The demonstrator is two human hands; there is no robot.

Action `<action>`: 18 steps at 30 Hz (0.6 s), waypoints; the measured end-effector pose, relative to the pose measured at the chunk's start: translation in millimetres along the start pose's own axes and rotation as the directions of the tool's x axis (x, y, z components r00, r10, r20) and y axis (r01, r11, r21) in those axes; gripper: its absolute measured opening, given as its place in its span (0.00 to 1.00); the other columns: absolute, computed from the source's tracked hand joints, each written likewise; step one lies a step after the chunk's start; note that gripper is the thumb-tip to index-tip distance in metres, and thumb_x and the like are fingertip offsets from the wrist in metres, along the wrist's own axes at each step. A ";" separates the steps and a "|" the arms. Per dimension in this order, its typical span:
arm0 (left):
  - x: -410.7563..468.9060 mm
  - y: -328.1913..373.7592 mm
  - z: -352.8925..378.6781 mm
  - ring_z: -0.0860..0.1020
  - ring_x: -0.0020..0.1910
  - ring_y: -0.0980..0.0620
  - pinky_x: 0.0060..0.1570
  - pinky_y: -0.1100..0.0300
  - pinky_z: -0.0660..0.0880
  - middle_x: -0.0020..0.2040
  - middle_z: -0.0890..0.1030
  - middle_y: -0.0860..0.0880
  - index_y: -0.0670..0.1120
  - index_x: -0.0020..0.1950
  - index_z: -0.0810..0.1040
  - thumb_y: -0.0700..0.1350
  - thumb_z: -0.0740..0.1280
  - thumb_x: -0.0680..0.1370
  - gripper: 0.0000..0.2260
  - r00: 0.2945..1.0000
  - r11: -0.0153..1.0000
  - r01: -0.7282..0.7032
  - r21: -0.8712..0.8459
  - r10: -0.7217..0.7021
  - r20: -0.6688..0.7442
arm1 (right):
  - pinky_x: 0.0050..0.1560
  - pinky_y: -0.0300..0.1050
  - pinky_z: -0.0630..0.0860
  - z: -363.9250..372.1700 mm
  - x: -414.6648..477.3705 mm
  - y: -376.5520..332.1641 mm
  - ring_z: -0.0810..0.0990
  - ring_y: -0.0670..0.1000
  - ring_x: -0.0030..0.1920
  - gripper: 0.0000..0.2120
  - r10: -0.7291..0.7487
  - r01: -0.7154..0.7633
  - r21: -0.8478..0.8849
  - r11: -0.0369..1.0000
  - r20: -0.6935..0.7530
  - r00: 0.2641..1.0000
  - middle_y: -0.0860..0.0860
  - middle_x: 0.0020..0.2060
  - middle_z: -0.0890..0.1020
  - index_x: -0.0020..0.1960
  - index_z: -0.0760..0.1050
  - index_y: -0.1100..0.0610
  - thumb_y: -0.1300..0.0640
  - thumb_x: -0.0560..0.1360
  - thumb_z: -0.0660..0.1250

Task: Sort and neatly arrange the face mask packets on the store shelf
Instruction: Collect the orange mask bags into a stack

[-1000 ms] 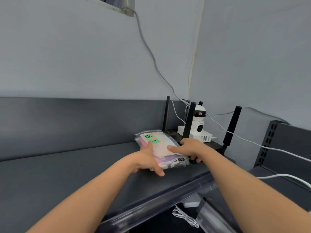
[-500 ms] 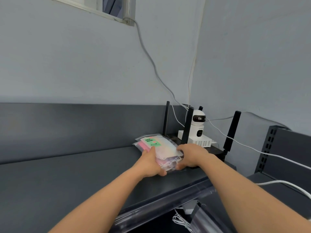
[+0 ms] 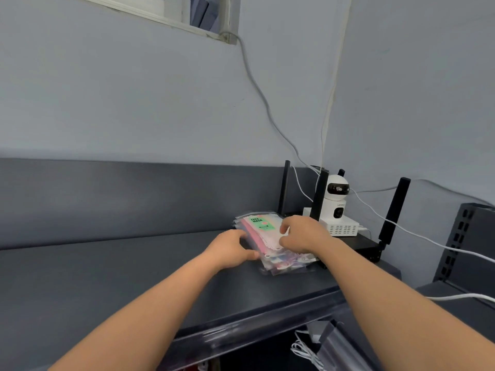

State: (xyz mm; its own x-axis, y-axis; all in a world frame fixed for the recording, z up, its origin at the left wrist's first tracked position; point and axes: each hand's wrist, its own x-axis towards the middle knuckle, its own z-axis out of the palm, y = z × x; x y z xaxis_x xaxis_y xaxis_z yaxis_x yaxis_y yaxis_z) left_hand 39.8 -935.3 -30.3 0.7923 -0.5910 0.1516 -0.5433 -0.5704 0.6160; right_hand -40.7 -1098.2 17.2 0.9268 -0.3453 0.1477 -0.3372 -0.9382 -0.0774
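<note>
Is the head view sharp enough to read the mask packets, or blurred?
Head view: the green label on the face mask packets reads clearly; their near ends by the right hand smear with blur; the wide lens bends the wall corner; light soft, no glare.

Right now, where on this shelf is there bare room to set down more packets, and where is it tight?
Bare: the wide shelf stretch left of the packet stack, between back panel and front lip; also the narrow strip before the stack, crossed by forearms. Crowded: the right corner, where router, white camera and cables sit beside the stack.
</note>
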 end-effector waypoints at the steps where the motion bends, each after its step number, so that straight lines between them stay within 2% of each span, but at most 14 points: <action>1: -4.1 -5.1 -7.1 0.73 0.66 0.50 0.59 0.62 0.68 0.68 0.74 0.50 0.46 0.70 0.72 0.52 0.72 0.74 0.26 1.000 0.999 0.023 0.024 -0.023 -0.018 | 0.55 0.46 0.76 1.3 1.6 -6.5 0.78 0.53 0.57 0.17 -0.025 0.025 0.019 0.999 0.001 1.000 0.50 0.58 0.80 0.62 0.77 0.52 0.55 0.74 0.65; 4: -17.7 -22.2 -30.8 0.73 0.67 0.50 0.64 0.58 0.69 0.68 0.74 0.49 0.47 0.69 0.73 0.52 0.71 0.74 0.25 0.994 0.992 0.087 0.091 -0.081 -0.068 | 0.55 0.47 0.77 5.7 4.4 -26.5 0.79 0.53 0.56 0.15 -0.093 0.093 0.040 0.995 -0.003 0.996 0.49 0.56 0.81 0.59 0.79 0.52 0.55 0.73 0.65; 9: -53.0 -54.3 -71.0 0.77 0.61 0.50 0.62 0.54 0.73 0.64 0.78 0.49 0.47 0.66 0.76 0.53 0.70 0.75 0.21 0.967 0.957 0.218 0.190 -0.185 -0.177 | 0.54 0.49 0.79 13.4 7.7 -69.2 0.80 0.54 0.53 0.10 -0.217 0.217 0.046 0.975 0.004 0.976 0.49 0.51 0.83 0.52 0.80 0.52 0.55 0.72 0.65; 12: -78.6 -74.6 -93.1 0.77 0.60 0.49 0.59 0.54 0.75 0.62 0.79 0.49 0.47 0.66 0.76 0.52 0.69 0.76 0.20 0.938 0.919 0.301 0.254 -0.238 -0.252 | 0.54 0.46 0.78 21.0 7.7 -99.1 0.80 0.52 0.54 0.10 -0.296 0.294 0.070 0.953 0.016 0.955 0.46 0.53 0.82 0.54 0.80 0.48 0.54 0.73 0.65; 18: -138.6 -115.6 -137.2 0.77 0.59 0.46 0.56 0.52 0.76 0.62 0.78 0.47 0.47 0.66 0.75 0.48 0.68 0.76 0.19 0.870 0.797 0.464 0.387 -0.328 -0.368 | 0.56 0.47 0.77 35.6 0.4 -169.9 0.79 0.51 0.57 0.12 -0.458 0.452 0.104 0.886 0.042 0.888 0.46 0.57 0.81 0.58 0.78 0.49 0.54 0.76 0.66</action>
State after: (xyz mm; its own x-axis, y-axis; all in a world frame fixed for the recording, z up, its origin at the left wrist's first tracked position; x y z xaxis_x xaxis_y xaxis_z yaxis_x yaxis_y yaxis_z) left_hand 30.9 -709.2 -16.5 0.9697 -0.1168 0.2144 -0.1722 -0.9496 0.2619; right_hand 22.8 -938.2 -4.7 0.9843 0.1240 0.1254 0.1373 -0.9850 -0.1044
